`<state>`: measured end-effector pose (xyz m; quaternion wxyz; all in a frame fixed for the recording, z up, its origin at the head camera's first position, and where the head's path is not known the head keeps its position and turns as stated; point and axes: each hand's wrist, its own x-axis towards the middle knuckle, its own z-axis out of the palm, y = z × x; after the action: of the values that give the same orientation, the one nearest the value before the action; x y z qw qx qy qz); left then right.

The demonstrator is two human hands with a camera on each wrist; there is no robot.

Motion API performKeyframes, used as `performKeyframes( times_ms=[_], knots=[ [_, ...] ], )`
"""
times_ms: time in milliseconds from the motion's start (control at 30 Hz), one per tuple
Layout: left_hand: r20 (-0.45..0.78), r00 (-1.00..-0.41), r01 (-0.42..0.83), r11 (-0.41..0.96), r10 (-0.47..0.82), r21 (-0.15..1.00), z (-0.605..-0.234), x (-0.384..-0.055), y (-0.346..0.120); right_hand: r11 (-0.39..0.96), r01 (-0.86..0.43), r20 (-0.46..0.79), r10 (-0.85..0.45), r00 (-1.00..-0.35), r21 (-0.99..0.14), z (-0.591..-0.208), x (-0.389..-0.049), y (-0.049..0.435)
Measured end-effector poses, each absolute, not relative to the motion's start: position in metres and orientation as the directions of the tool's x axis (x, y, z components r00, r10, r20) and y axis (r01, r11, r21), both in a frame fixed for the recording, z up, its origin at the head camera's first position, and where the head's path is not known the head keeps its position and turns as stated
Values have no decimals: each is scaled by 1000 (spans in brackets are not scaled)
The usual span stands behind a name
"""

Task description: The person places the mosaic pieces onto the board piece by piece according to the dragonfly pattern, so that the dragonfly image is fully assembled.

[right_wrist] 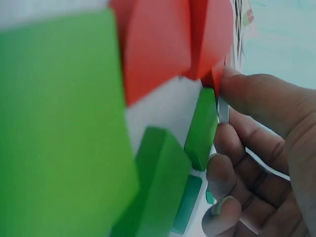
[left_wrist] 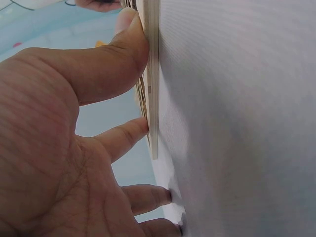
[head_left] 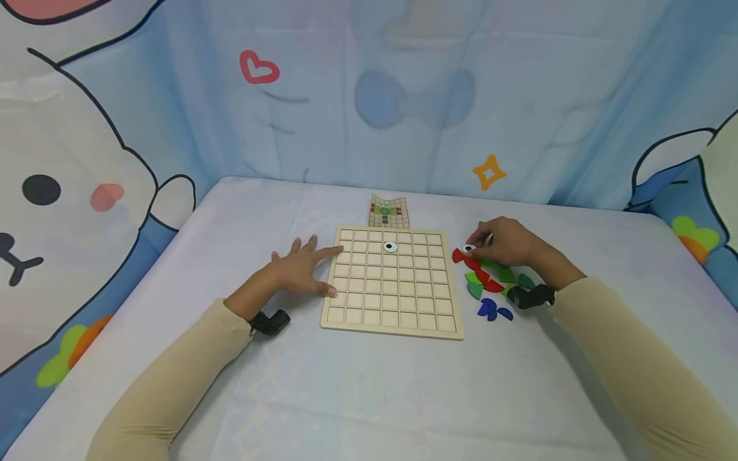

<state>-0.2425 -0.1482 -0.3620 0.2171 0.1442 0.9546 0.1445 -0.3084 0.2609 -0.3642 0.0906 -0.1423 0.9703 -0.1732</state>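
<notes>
A wooden grid board lies flat on the table, with a round eye piece in one of its upper cells. Spread along the board's left side, my left hand touches its edge with thumb and index finger. In the left wrist view that thumb presses against the board's edge. Right of the board, my right hand pinches a second eye piece above the loose pieces. The right wrist view shows this piece's pale edge between thumb and finger.
Below and beside my right hand lie red pieces, green pieces and blue pieces. A small pattern card sits behind the board. A printed curtain hangs at the table's back edge.
</notes>
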Motion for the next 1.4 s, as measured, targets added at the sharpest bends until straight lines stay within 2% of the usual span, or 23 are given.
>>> performKeyframes(
  times_ms=[400, 633, 1000, 1400],
  knots=[
    [-370, -865, 213, 915, 339, 342, -363, -242, -149, 926, -223, -44, -247, -968, -305, -361, -298, 251],
    [-367, -868, 213, 917, 336, 338, -364, -242, -148, 914, -250, 20, -257, -966, -319, -356, -292, 241],
    [-365, -869, 215, 918, 335, 333, -363, -241, -147, 877, -320, 50, -324, -945, -358, -341, -286, 204],
    [-369, -865, 213, 915, 339, 343, -362, -242, -148, 808, -449, 36, -473, -881, -381, -338, -288, 144]
  ],
)
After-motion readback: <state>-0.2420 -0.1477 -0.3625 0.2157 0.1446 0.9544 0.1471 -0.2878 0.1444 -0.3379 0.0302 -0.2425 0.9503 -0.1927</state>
